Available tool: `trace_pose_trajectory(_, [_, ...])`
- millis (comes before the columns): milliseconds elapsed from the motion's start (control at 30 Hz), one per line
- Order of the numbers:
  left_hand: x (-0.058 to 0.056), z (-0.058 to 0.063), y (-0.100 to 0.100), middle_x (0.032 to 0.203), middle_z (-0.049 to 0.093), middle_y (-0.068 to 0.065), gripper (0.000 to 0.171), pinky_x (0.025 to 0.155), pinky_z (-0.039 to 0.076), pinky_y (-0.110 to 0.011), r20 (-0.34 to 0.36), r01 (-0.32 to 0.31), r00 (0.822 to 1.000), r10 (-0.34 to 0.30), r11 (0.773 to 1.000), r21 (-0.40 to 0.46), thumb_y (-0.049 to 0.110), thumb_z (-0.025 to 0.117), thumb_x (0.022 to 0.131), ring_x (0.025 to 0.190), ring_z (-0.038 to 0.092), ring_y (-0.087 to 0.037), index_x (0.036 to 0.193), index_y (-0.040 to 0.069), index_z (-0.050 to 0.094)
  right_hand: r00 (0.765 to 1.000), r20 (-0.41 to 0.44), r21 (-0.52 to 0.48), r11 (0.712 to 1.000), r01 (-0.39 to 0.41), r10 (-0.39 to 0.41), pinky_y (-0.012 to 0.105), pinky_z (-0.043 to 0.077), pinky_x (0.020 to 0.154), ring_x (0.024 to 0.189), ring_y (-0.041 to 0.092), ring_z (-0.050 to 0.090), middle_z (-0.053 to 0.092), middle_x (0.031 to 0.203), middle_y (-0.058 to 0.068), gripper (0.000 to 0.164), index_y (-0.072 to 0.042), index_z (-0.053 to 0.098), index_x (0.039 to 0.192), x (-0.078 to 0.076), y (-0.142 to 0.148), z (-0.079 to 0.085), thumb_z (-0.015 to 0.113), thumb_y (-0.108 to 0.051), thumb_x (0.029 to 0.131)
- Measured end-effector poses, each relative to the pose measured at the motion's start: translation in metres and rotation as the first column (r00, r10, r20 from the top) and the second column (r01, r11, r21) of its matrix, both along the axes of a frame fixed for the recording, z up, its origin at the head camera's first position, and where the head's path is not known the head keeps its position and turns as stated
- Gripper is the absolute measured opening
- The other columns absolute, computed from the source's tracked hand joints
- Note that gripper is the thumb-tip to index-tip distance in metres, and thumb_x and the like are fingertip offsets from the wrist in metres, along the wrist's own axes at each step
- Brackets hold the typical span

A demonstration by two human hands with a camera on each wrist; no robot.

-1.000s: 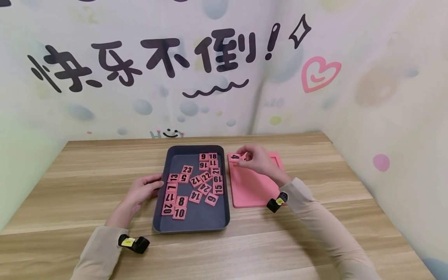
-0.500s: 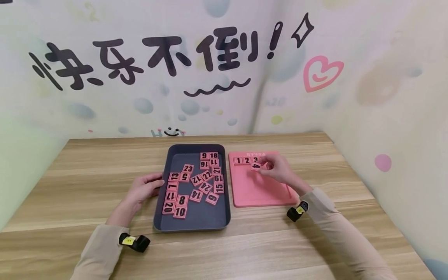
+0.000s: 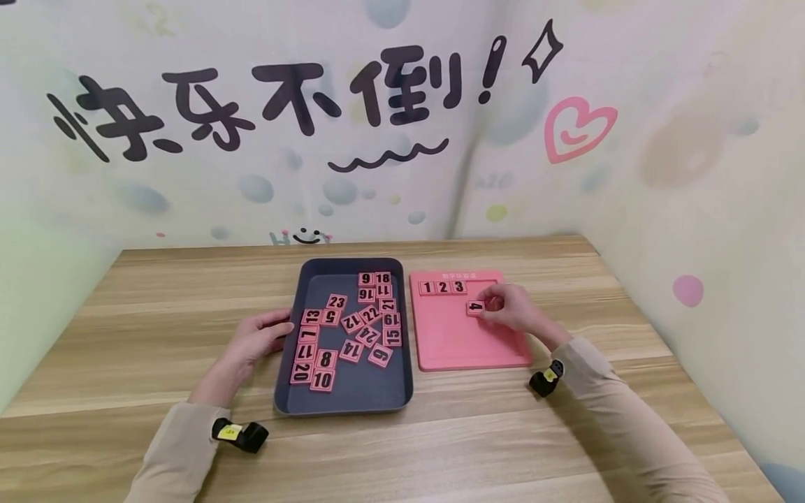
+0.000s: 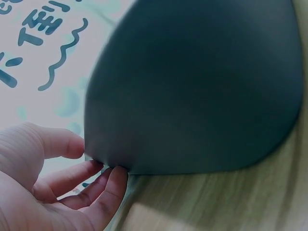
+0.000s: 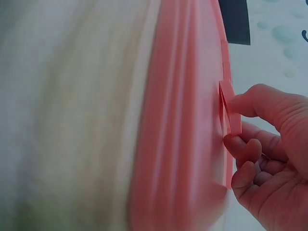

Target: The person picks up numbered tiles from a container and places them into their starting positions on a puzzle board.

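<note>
- A person's right hand [image 3: 514,308] pinches the pink 4 tile [image 3: 474,308] between thumb and fingers, its numeral turned sideways.
- Beneath that hand spreads the pink board [image 3: 462,344]; whether the pinched tile touches it is unclear.
- Just beyond the tile, to the hand's left, the 1 tile [image 3: 427,288], 2 tile [image 3: 443,287] and 3 tile [image 3: 459,287] line up along the board's far edge.
- The left hand [image 3: 251,340], fingers bent, holds the near side of a dark tray [image 3: 371,395].
- Right of the left hand, numbered tiles [image 3: 322,381] lie scattered inside the tray.
- Around both hands runs a wood-grain surface [image 3: 440,457]; beyond stands a lettered backdrop [image 3: 251,209].
</note>
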State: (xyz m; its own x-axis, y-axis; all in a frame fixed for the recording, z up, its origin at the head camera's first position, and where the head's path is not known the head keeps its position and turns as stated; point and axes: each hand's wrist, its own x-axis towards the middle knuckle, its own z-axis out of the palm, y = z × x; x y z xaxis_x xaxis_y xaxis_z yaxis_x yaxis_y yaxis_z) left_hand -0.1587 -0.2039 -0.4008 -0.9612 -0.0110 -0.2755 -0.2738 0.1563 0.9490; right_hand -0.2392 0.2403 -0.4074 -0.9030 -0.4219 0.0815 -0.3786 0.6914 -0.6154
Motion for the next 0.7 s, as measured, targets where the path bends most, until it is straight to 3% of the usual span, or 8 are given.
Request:
trace_pose_trajectory(267, [0.000, 0.003, 0.002, 0.138, 0.042, -0.026, 0.048, 0.076, 0.051, -0.018, 0.029, 0.005, 1.000, -0.004, 0.999, -0.037, 0.008, 0.054, 0.093, 0.086, 0.059, 0.000, 0.137, -0.006, 0.042, 0.994, -0.047, 0.058, 0.993, -0.100, 0.103, 0.030, 0.050, 0.064, 0.072, 0.017, 0.058, 0.065, 0.079, 0.008, 0.024, 0.007, 0.067, 0.098, -0.008, 0.001, 0.003, 0.073, 0.003, 0.076])
trace_pose_trajectory(333, [0.000, 0.002, 0.002, 0.138, 0.042, -0.026, 0.048, 0.076, 0.051, -0.018, 0.033, 0.006, 0.999, -0.005, 0.999, -0.039, 0.008, 0.054, 0.093, 0.086, 0.059, 0.000, 0.137, -0.006, 0.042, 0.995, -0.054, 0.067, 0.995, -0.077, 0.081, 0.032, 0.051, 0.065, 0.071, 0.018, 0.059, 0.065, 0.079, 0.009, 0.026, 0.008, 0.065, 0.098, -0.006, -0.003, 0.005, 0.075, -0.001, 0.076])
trace_pose_trajectory(533, [0.000, 0.003, 0.001, 0.138, 0.042, -0.026, 0.048, 0.076, 0.051, -0.018, 0.035, 0.004, 0.999, -0.003, 0.999, -0.032, 0.008, 0.054, 0.093, 0.086, 0.059, 0.000, 0.138, -0.005, 0.042, 0.995, -0.027, 0.105, 0.990, 0.095, -0.092, 0.031, 0.047, 0.061, 0.065, 0.017, 0.054, 0.059, 0.072, 0.007, 0.036, 0.003, 0.057, 0.086, 0.000, -0.018, 0.007, 0.079, -0.024, 0.075])
trace_pose_trajectory(700, [0.000, 0.004, 0.001, 0.138, 0.042, -0.025, 0.048, 0.076, 0.051, -0.018, 0.039, 0.003, 0.999, -0.002, 1.000, -0.027, 0.008, 0.054, 0.093, 0.087, 0.059, -0.001, 0.137, -0.005, 0.042, 0.990, -0.011, 0.138, 0.980, 0.142, -0.142, 0.026, 0.044, 0.053, 0.059, 0.015, 0.053, 0.061, 0.068, 0.007, 0.028, 0.001, 0.060, 0.076, -0.001, -0.024, 0.007, 0.079, -0.020, 0.075])
